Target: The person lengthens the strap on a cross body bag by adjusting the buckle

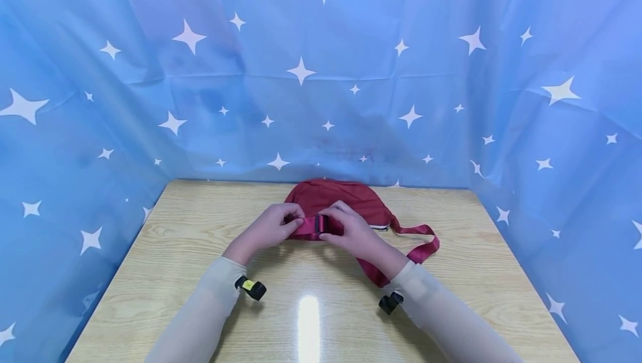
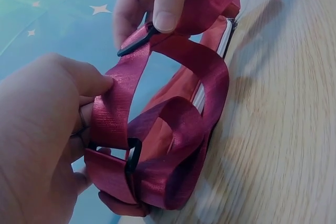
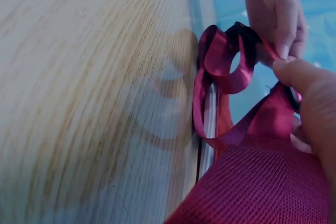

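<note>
A dark red waist bag (image 1: 333,195) lies at the table's far edge, its webbing strap (image 2: 118,100) raised in front of it. My left hand (image 1: 271,226) pinches the strap between thumb and fingers, close to a black buckle (image 2: 134,154). Beside it my right hand (image 1: 351,231) grips the strap at a black slider (image 2: 139,40), thumb on its edge. Between the hands the strap hangs in loops (image 3: 231,72) before the bag's white zipper (image 2: 227,38). A wide mesh-textured part (image 3: 262,187) runs below the right hand.
A loose strap end (image 1: 423,248) curls on the wooden table (image 1: 165,274) to the bag's right, passing under the right forearm. Blue curtain (image 1: 351,101) with white stars stands behind the table and along both sides. Each wrist carries a black strapped-on camera (image 1: 251,286).
</note>
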A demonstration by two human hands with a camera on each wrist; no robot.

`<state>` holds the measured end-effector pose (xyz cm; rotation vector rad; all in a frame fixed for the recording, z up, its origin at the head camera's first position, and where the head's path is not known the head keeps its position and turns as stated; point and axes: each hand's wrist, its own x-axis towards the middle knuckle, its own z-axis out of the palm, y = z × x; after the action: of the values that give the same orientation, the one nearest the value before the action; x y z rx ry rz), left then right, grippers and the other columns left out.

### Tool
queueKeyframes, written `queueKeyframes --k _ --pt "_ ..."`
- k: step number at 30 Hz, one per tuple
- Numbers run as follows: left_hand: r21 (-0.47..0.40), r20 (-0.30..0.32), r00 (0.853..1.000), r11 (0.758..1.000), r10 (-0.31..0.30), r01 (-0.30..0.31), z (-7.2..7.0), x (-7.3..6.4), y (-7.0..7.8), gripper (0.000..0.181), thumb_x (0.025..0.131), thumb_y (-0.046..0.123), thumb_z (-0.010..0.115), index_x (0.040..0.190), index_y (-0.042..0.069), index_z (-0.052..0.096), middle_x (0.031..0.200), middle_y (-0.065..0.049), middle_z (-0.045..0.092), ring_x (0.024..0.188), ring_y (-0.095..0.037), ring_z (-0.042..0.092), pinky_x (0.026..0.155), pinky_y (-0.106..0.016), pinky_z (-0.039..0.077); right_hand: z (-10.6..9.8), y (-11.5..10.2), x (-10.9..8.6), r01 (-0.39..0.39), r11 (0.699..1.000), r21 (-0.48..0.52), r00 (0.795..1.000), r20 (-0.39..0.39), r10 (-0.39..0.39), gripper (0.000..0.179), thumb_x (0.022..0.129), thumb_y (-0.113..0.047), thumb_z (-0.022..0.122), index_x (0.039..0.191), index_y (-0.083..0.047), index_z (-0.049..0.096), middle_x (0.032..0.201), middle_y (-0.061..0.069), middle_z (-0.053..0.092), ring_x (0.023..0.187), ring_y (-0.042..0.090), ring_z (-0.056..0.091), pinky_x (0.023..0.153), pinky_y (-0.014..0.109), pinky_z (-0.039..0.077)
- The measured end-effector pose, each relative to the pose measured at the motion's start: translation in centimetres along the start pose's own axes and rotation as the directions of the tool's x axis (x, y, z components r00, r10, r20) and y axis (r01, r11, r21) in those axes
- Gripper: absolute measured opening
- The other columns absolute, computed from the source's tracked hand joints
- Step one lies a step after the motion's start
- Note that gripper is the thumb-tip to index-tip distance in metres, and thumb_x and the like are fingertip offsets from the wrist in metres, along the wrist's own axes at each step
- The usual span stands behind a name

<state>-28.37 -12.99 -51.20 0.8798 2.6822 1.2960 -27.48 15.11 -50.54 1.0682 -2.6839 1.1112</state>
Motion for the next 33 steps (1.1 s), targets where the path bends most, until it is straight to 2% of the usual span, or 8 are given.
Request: queueKeyframes --k 5,15,23,29,33 --pt "-0.005 0.002 1.000 1.000 0.027 -0.027 0.2 0.3 0.1 0.009 0.110 0.013 0.069 0.103 0.018 0.072 0.095 0.007 0.067 0.091 -0.016 0.060 0.087 -0.040 0.052 -0.1 0.0 0.1 0.014 1.000 0.020 1.000 0.011 -0.014 0.050 0.098 -0.020 0.089 0.144 -0.014 0.070 0.129 -0.005 0.061 0.115 0.014 0.061 0.097 0.040 0.057" --pt "-0.044 0.014 1.000 0.999 -0.005 0.006 0.3 0.6 0.7 0.010 0.111 0.014 0.067 0.104 0.019 0.072 0.097 0.006 0.067 0.092 -0.018 0.059 0.085 -0.039 0.050 0.0 -0.1 0.4 0.038 0.998 0.043 0.999 0.007 -0.038 0.051 0.097 -0.020 0.089 0.144 -0.011 0.070 0.130 -0.004 0.062 0.116 0.017 0.062 0.097 0.040 0.057" --pt "-0.079 0.025 1.000 0.997 -0.012 0.014 0.5 1.0 1.1 0.009 0.111 0.015 0.070 0.107 0.020 0.076 0.101 0.007 0.072 0.093 -0.017 0.061 0.083 -0.036 0.052 0.7 -0.4 0.6 0.034 0.998 0.062 0.999 0.002 -0.034 0.047 0.096 -0.018 0.090 0.140 -0.022 0.073 0.128 -0.007 0.061 0.115 0.013 0.062 0.099 0.038 0.058" --pt "-0.078 0.004 1.000 0.997 -0.025 0.026 0.5 0.7 0.6 0.010 0.111 0.015 0.069 0.113 0.020 0.077 0.110 0.006 0.075 0.103 -0.016 0.067 0.093 -0.041 0.056 0.7 -0.6 0.5 0.040 0.998 0.058 0.999 -0.009 -0.040 0.047 0.097 -0.017 0.090 0.141 -0.021 0.073 0.128 -0.007 0.062 0.116 0.012 0.063 0.100 0.040 0.058" --pt "-0.075 -0.013 0.999 0.996 -0.039 0.038 0.1 0.2 0.1 0.014 0.111 0.013 0.067 0.116 0.020 0.077 0.116 0.005 0.075 0.109 -0.016 0.070 0.098 -0.044 0.057 0.8 -0.6 0.5 0.054 0.997 0.051 0.998 -0.017 -0.053 0.049 0.096 -0.017 0.090 0.142 -0.015 0.072 0.129 -0.006 0.062 0.117 0.013 0.063 0.099 0.040 0.058"
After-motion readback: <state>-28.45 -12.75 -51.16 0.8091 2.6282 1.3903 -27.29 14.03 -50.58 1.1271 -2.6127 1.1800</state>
